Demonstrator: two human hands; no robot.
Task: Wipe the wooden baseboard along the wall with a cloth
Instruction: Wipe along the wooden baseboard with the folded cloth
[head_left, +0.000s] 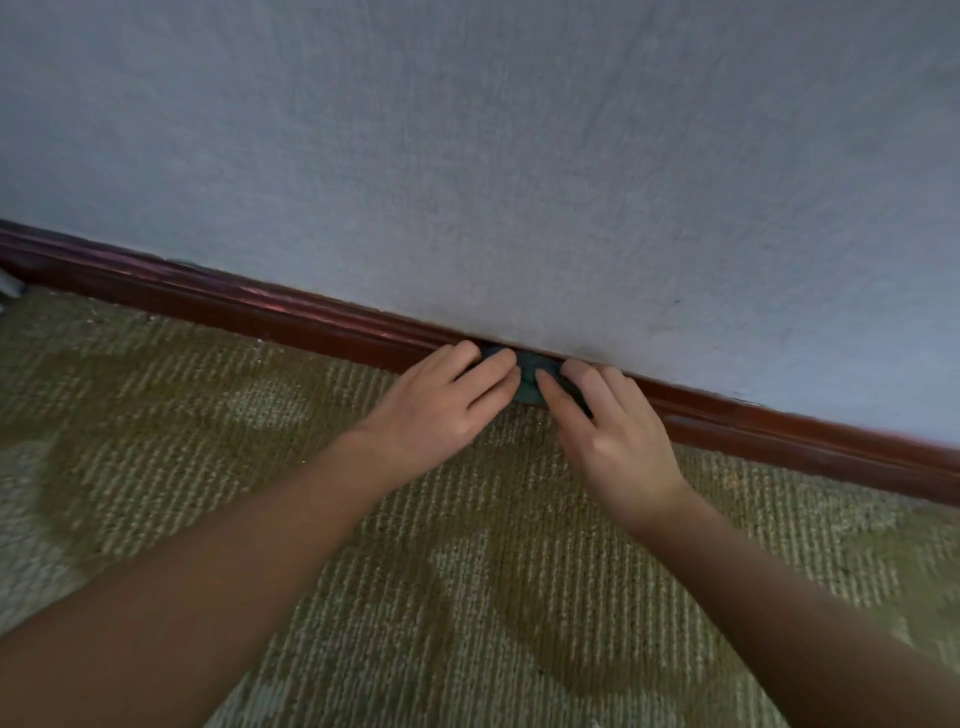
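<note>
A dark reddish-brown wooden baseboard (270, 312) runs diagonally from the upper left to the lower right, where the wall meets the carpet. A small dark teal cloth (527, 379) is pressed against the baseboard. My left hand (441, 410) lies on the cloth's left side, fingers flat and close together. On the cloth's right side rests my right hand (613, 431), its fingers also flat on the cloth. Most of the cloth is hidden under both hands; only a patch shows between them.
A grey-blue textured wall (519, 156) fills the upper half. Olive and beige patterned carpet (363, 597) covers the floor below the baseboard. A small pale object (8, 288) sits at the far left edge by the baseboard.
</note>
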